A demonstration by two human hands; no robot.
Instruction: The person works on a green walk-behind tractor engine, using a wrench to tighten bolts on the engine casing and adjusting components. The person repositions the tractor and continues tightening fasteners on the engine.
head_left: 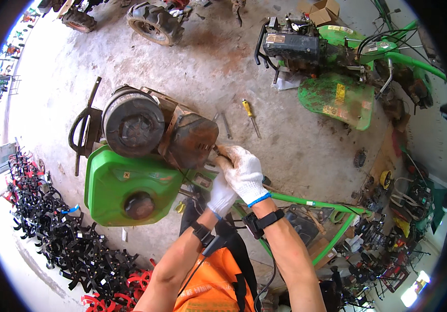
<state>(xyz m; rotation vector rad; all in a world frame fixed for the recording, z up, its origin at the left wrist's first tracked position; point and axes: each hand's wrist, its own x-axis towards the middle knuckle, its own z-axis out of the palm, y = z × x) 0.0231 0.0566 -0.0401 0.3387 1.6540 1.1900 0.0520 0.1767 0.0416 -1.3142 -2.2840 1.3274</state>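
A worker's two hands in white knit gloves, the right (244, 169) above the left (222, 195), meet beside a grimy engine with a round black cover (133, 125), apparently so both can serve one small spot. The engine's brown, rusted metal housing (195, 136) lies just left of the right hand's curled fingers; whether they grip anything cannot be told. The left fingers are hidden. A yellow-handled screwdriver (249, 114) lies on the concrete floor (285, 151), seemingly for easy reach.

Head-worn fisheye view; steeply downward
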